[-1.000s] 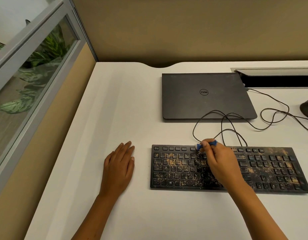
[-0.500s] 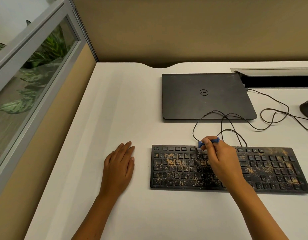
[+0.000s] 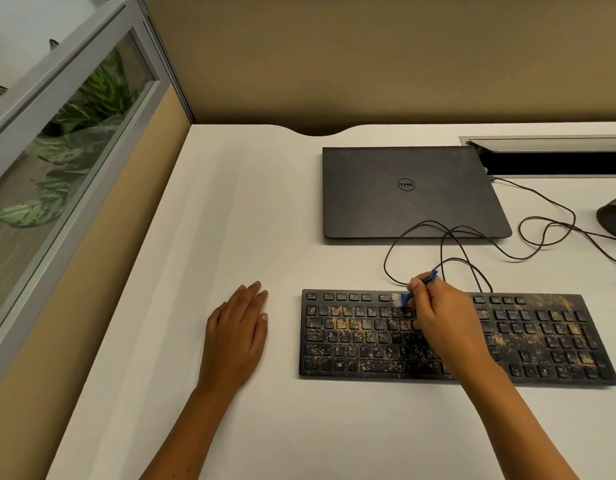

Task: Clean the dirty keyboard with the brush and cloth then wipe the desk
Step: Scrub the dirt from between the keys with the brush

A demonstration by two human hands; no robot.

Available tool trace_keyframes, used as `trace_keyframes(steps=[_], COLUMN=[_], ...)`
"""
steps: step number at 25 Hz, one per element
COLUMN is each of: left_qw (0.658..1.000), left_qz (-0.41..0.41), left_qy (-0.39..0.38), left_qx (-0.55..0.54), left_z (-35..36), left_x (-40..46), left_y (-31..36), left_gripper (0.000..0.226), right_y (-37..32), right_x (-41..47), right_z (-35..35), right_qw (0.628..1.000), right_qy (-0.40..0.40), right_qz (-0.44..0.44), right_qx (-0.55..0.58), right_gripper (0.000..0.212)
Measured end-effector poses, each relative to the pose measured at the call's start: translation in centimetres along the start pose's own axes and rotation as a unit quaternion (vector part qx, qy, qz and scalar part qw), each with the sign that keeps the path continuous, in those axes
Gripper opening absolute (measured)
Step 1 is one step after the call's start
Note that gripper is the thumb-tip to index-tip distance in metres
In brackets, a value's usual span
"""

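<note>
A black keyboard (image 3: 549, 337) speckled with tan dust lies on the white desk (image 3: 251, 209) at the right front. My right hand (image 3: 445, 320) hovers over its middle, shut on a small blue brush (image 3: 408, 297) whose white bristles touch the top key row. The brush handle sticks up behind my fingers. My left hand (image 3: 235, 334) lies flat on the desk, palm down, fingers together, a little left of the keyboard. No cloth is in view.
A shut black laptop (image 3: 410, 192) lies behind the keyboard. A thin dark cable (image 3: 528, 237) loops between them and runs to a cable slot (image 3: 556, 161) at the back right. A dark round object (image 3: 615, 216) sits at the right edge. Partition walls enclose the left and back.
My right hand has shifted slightly along the top row and tilted the brush, so the white bristles now show at the left. The left hand has stayed still.
</note>
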State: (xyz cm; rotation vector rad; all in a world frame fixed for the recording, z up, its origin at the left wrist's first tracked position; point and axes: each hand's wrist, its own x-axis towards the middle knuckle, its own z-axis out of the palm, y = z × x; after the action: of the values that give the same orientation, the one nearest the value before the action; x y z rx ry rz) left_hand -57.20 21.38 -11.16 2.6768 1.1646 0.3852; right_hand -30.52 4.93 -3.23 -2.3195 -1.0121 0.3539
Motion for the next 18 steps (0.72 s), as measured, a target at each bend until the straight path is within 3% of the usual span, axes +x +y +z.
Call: trace_keyframes(steps=[5, 8, 10, 13, 18], left_qw=[1.000, 1.000, 1.000, 1.000, 1.000], left_qz=[0.001, 0.003, 0.001, 0.000, -0.001], left_qy=[0.000, 0.002, 0.002, 0.003, 0.000], left_qx=[-0.002, -0.004, -0.003, -0.005, -0.003], left_z=[0.1, 0.0, 0.0, 0.0, 0.0], left_x=[0.0, 0.0, 0.0, 0.0, 0.0], left_y=[0.0, 0.0, 0.0, 0.0, 0.1], left_gripper=[0.048, 0.048, 0.048, 0.048, 0.047], right_y=[-0.5, 0.2, 0.8, 0.6, 0.8], right_x=[-0.3, -0.7, -0.5, -0.5, -0.3], right_z=[-0.5, 0.1, 0.1, -0.2, -0.3], right_qw=[0.997, 0.999, 0.999, 0.995, 0.999], right_qy=[0.028, 0.005, 0.042, 0.081, 0.004], right_qz=[-0.026, -0.030, -0.012, -0.016, -0.040], right_qx=[0.072, 0.026, 0.003, 0.056, 0.004], right_gripper=[0.028, 0.028, 0.029, 0.027, 0.027])
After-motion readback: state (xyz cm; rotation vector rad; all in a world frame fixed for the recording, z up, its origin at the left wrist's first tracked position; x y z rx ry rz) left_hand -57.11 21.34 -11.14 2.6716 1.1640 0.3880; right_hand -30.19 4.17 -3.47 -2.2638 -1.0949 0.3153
